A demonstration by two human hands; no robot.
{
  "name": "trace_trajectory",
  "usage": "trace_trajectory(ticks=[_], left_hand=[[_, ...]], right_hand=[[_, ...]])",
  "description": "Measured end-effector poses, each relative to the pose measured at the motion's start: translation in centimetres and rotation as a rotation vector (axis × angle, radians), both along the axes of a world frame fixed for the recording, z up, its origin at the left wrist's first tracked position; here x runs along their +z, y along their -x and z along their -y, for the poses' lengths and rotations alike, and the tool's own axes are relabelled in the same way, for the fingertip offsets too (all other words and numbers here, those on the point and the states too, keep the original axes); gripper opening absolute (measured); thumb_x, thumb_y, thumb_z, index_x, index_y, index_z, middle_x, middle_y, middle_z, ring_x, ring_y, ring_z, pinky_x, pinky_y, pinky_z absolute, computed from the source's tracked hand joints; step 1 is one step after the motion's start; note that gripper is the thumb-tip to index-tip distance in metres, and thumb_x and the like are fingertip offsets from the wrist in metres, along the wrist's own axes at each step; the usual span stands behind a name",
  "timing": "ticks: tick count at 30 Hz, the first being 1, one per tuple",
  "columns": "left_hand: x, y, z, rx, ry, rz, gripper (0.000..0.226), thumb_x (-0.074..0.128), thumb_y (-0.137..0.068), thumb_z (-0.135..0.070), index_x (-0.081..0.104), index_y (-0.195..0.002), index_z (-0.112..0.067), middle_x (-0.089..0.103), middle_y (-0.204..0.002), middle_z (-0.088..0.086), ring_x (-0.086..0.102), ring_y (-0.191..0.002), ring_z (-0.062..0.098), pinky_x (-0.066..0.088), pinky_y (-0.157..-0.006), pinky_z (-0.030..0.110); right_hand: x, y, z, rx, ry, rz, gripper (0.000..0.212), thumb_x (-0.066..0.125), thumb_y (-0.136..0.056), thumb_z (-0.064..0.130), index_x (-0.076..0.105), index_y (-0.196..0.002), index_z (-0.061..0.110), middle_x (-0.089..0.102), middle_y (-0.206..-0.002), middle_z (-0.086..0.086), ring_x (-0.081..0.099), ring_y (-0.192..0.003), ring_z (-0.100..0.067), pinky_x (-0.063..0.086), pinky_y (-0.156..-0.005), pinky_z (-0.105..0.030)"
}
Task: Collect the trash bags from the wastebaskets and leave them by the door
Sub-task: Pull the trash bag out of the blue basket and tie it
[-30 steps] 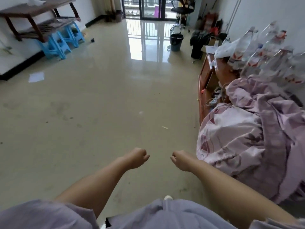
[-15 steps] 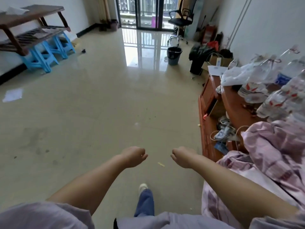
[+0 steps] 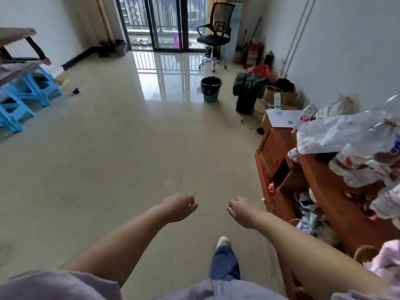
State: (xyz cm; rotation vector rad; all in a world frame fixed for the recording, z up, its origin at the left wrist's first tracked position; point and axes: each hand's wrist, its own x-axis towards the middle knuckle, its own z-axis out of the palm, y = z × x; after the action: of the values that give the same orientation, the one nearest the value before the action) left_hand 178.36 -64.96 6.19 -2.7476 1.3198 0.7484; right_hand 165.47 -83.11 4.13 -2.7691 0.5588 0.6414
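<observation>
wastebasket (image 3: 211, 89) nearer, hands (image 3: 180, 207) empty

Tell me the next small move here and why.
Probably keep walking ahead to the wastebasket on the floor before the glass doors: its black bag is still folded over the rim, and the left hand and right hand hold nothing.

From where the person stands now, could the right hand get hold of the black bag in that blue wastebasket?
Probably not yet. The right hand holds nothing, but the wastebasket stands far down the floor, near the office chair. Bare floor lies between them, so walking closer should do it.
</observation>
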Motion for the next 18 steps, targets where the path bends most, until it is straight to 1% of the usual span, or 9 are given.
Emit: trace_trajectory(ticks=[3,6,10,14,18], left_hand=[[-0.4,-6.1,4.2,0.008,0.008,-0.006,0.04,0.033,-0.099,-0.04,0.057,-0.114,-0.012,0.062,-0.118,0.01,0.058,-0.108,0.031,0.046,-0.083,0.034],[-0.9,-13.4,9.1,0.07,0.035,-0.028,0.039,0.034,-0.099,-0.039,0.057,-0.116,-0.012,0.062,-0.119,0.011,0.058,-0.108,0.032,0.045,-0.085,0.034],[0.0,-22.4,14.3,0.142,0.058,-0.052,0.039,0.035,-0.099,-0.038,0.058,-0.115,-0.011,0.062,-0.118,0.013,0.058,-0.106,0.032,0.046,-0.086,0.035],[0.0,-30.5,17.4,0.211,0.064,-0.091,0.039,0.036,-0.099,-0.038,0.058,-0.114,-0.01,0.062,-0.115,0.014,0.059,-0.103,0.032,0.049,-0.087,0.036],[-0.9,-39.2,20.1,0.23,0.048,-0.102,0.038,0.037,-0.099,-0.037,0.058,-0.115,-0.01,0.062,-0.116,0.015,0.059,-0.103,0.03,0.046,-0.083,0.031]], right_hand=[[-0.2,-6.3,4.2,0.028,0.002,0.001,0.04,0.031,-0.1,0.037,0.052,-0.121,0.011,0.052,-0.127,-0.016,0.053,-0.116,-0.034,0.044,-0.094,-0.04],[-0.1,-14.2,9.4,0.085,0.017,-0.003,0.041,0.03,-0.101,0.037,0.052,-0.122,0.009,0.05,-0.127,-0.017,0.051,-0.117,-0.034,0.043,-0.092,-0.037],[0.6,-24.6,15.5,0.155,0.021,-0.006,0.04,0.03,-0.101,0.038,0.051,-0.12,0.01,0.051,-0.124,-0.016,0.053,-0.114,-0.034,0.045,-0.09,-0.038],[0.3,-33.5,18.9,0.208,0.015,-0.041,0.04,0.03,-0.101,0.038,0.052,-0.119,0.01,0.051,-0.123,-0.015,0.053,-0.114,-0.033,0.045,-0.088,-0.037],[-0.9,-42.7,21.4,0.246,0.015,-0.054,0.04,0.03,-0.101,0.037,0.052,-0.121,0.011,0.052,-0.124,-0.015,0.053,-0.114,-0.032,0.045,-0.088,-0.035]])
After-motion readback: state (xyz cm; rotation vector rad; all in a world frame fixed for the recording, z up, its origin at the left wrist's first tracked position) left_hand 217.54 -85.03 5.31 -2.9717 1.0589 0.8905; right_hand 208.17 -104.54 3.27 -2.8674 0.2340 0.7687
